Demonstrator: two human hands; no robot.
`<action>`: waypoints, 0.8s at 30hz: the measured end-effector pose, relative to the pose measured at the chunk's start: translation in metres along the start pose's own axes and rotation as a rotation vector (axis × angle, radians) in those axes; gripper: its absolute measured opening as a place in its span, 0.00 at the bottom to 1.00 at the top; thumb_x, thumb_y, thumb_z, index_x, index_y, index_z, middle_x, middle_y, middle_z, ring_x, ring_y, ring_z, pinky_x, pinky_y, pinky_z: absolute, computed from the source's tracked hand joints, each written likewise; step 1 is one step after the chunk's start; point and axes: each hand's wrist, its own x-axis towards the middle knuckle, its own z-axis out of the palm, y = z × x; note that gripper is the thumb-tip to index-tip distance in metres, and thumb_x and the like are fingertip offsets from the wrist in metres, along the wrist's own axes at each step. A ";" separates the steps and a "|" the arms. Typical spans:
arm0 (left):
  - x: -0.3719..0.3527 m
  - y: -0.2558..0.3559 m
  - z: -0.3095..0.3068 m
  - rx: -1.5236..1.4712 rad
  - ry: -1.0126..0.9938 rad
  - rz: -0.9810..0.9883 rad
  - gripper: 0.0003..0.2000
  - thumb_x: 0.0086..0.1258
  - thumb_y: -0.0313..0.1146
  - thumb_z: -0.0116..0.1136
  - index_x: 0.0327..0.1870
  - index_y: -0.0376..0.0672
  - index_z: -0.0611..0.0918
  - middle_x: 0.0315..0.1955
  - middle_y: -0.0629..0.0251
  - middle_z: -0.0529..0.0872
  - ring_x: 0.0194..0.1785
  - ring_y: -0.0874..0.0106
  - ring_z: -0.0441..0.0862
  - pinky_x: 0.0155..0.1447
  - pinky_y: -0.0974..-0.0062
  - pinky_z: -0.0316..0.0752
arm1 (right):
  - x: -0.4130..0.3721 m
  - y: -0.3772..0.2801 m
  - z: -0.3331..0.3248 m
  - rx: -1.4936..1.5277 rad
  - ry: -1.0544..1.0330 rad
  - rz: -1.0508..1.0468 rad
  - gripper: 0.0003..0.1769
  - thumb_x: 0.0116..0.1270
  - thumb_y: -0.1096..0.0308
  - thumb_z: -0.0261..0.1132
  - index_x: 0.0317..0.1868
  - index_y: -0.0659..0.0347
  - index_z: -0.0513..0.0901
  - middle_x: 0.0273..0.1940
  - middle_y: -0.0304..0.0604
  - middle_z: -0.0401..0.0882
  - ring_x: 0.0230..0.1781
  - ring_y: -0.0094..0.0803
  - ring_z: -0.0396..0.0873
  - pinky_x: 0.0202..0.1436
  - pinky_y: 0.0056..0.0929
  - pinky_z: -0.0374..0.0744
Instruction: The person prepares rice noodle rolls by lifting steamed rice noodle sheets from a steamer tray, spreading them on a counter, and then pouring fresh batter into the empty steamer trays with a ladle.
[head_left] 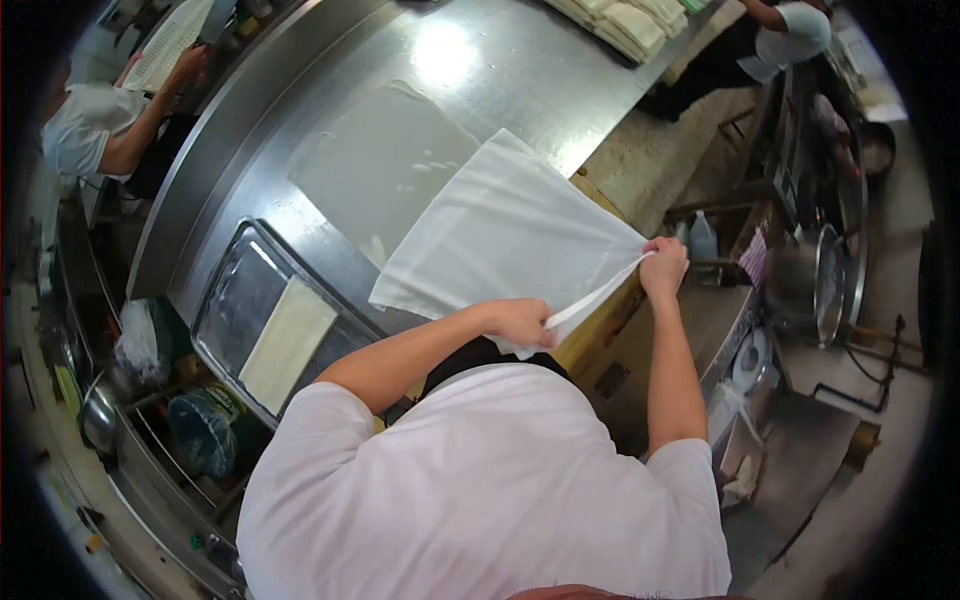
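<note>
A white cloth (500, 230) is spread over the metal table, its near edge pulled up between my two hands. My left hand (522, 323) is closed on the near left part of that edge, close to my body. At the right corner my right hand (664, 268) grips the cloth, its fingers pinched together and the fabric gathered into folds. Beyond the cloth's left side lies a thin wet-looking pale sheet (380, 160) on the metal. To the left, a metal tray (225, 300) holds a folded pale piece (288, 345) that looks like cloth or a soft sheet.
The steel table (540, 70) has a raised rim on its left. Folded pale stacks (630, 25) lie at its far end. One person (100, 130) at the left holds a perforated white basket (170, 45); another person (790, 40) stands at the far right. A large pot (805, 285) is on the right.
</note>
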 end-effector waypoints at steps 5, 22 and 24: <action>0.054 0.002 0.026 -0.176 -0.253 0.093 0.15 0.68 0.34 0.62 0.51 0.36 0.85 0.42 0.61 0.87 0.46 0.69 0.83 0.51 0.68 0.77 | -0.022 0.040 -0.013 -0.050 -0.030 0.211 0.09 0.57 0.75 0.59 0.30 0.54 0.87 0.42 0.48 0.81 0.50 0.51 0.76 0.57 0.49 0.73; 0.043 0.010 0.060 0.700 -0.068 -0.120 0.19 0.63 0.28 0.53 0.53 0.48 0.89 0.36 0.45 0.89 0.44 0.61 0.89 0.50 0.64 0.82 | -0.301 0.109 -0.087 0.323 0.422 0.439 0.02 0.58 0.79 0.63 0.30 0.63 0.80 0.35 0.48 0.80 0.39 0.46 0.79 0.45 0.40 0.76; 0.036 0.028 0.072 0.582 -0.025 -0.280 0.18 0.61 0.29 0.56 0.51 0.46 0.89 0.33 0.46 0.89 0.41 0.62 0.90 0.49 0.65 0.83 | -0.357 0.089 -0.094 0.413 0.432 0.539 0.02 0.59 0.80 0.61 0.30 0.65 0.79 0.34 0.50 0.80 0.36 0.45 0.80 0.42 0.37 0.77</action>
